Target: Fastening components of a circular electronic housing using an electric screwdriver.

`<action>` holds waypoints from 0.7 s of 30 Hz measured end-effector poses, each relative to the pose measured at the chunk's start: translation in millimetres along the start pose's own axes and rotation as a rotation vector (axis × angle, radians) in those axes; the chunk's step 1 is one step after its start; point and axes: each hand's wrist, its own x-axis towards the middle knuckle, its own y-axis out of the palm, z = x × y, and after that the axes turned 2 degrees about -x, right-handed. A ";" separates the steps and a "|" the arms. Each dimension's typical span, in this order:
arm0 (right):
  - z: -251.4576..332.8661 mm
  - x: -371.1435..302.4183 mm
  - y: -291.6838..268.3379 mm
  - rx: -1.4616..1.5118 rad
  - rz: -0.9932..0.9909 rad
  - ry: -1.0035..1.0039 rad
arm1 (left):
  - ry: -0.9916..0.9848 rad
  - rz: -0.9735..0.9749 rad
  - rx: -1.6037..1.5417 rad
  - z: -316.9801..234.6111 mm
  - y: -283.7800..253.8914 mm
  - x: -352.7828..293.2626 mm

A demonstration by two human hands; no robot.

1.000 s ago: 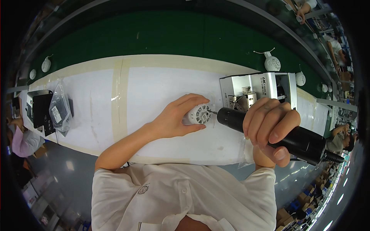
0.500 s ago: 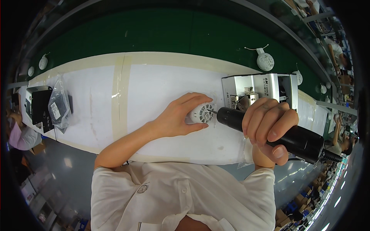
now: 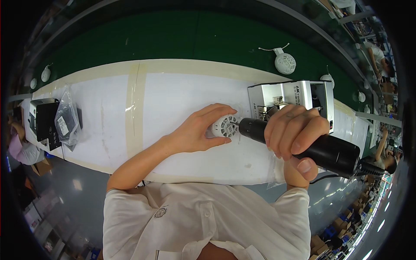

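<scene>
My left hand (image 3: 207, 128) is closed around a small white round plastic housing (image 3: 226, 126) with slots in its top, pressing it on the white work surface. In my right hand (image 3: 298, 141) is a black corded electric screwdriver (image 3: 331, 155), its body tilted and pointing left. The thin bit reaches the slotted top of the housing; whether it sits in a screw cannot be made out. Just beyond the right hand stands a silver screw-feeder box (image 3: 289, 99), partly hidden by that hand.
A green conveyor belt (image 3: 173, 37) runs behind the white work surface (image 3: 186, 86), carrying several white round parts, one a latticed ball (image 3: 285, 63). At the left lie a black device (image 3: 44, 123) and a clear plastic bag (image 3: 68, 119). Other people work at the far edges.
The screwdriver and my right hand have shifted slightly left and up, with the bit still at the housing. White parts on the belt have moved left.
</scene>
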 end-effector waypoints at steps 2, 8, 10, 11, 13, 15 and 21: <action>7.5 2.0 -1.7 0.044 -0.002 0.030 | -0.001 0.010 0.004 -0.7 -0.5 -1.0; 51.1 4.2 -9.1 -0.313 -0.073 -0.076 | 0.027 0.019 -0.039 7.1 4.4 -1.4; 51.7 4.3 -6.1 -0.352 -0.086 -0.073 | 0.082 -0.054 -0.120 8.1 7.8 -1.7; 52.8 6.1 -5.4 -0.385 -0.048 -0.063 | 0.108 -0.091 -0.160 8.4 9.3 -1.9; 51.4 6.6 -4.3 -0.418 -0.011 -0.049 | 0.133 -0.126 -0.202 8.9 9.1 -2.0; 42.5 4.4 -0.3 -0.401 -0.160 -0.010 | 0.202 -0.134 -0.118 10.1 4.5 -0.9; 39.0 4.8 -9.5 -0.211 -0.214 0.091 | 0.216 -0.124 -0.006 7.9 1.0 0.2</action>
